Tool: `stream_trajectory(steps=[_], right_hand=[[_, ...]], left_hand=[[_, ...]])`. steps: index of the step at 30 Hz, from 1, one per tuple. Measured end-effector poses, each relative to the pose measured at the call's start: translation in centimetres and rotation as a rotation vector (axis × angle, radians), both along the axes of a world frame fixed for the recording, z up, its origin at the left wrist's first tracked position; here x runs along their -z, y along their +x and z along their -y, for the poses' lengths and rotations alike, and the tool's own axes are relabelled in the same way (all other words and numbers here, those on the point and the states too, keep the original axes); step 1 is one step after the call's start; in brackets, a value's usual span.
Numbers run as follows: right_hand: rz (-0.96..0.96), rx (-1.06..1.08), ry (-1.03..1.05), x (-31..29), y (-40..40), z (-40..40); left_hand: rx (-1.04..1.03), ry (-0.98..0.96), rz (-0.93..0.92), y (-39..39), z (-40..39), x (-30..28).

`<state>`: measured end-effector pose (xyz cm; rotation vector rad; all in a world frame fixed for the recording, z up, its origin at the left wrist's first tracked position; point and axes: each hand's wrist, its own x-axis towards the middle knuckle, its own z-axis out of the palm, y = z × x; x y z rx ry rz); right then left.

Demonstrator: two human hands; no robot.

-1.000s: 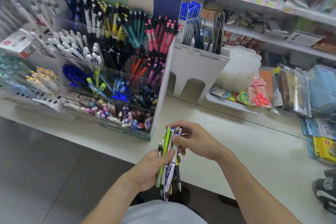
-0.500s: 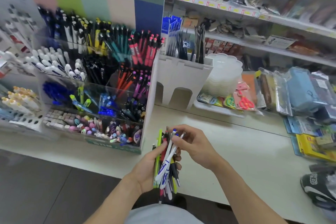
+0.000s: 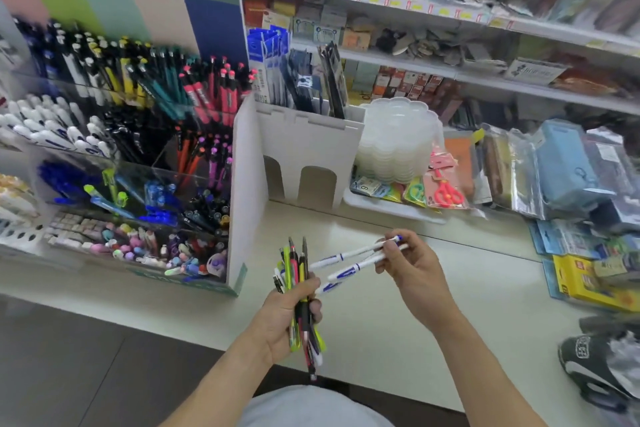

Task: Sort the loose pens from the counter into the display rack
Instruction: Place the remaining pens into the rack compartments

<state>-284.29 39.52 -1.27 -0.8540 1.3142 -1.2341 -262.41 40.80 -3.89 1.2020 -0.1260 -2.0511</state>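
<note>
Display rack (image 3: pixel 239 184) is sitting far left on the counter (image 3: pixel 381 322), compartments packed with pens. Left hand (image 3: pixel 287 315) is gripping a mixed bundle of pens (image 3: pixel 299 291) upright, fingers curled round it, in front of the rack's right corner. Right hand (image 3: pixel 412 270) is pinching white pens (image 3: pixel 349 262) at their top ends, fanning them out to the right of the bundle, lower tips nearly touching it.

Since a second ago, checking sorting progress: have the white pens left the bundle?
Yes. The right hand has fanned the white pens rightward, away from the bundle in the left hand.
</note>
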Motion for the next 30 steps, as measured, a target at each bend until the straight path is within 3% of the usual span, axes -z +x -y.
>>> stream_trajectory(steps=[6,9,15,21,25,30], right_hand=[[0.014,0.412,0.087,2.9,1.2,-2.8],[0.063,0.509,0.117,2.8,2.3,-3.6],[0.048,0.357,0.157,2.1,4.2,-5.5],[0.114,0.171,0.237,1.9,4.4,-7.1],[0.098,0.018,0.314,1.5,3.9,-7.1],[-0.209,-0.342,0.262,0.0,2.8,-5.0]], left_hand=[[-0.126,0.022,0.001,-2.1,0.0,0.8],[-0.168,0.029,-0.002,-3.3,-0.4,1.0],[-0.142,-0.033,0.122,-5.0,-0.4,0.8],[-0.065,-0.077,0.059,-4.7,-0.1,0.4],[-0.034,-0.098,0.112,-3.7,-0.9,0.1],[0.030,-0.223,0.237,-1.5,-1.2,-1.4]])
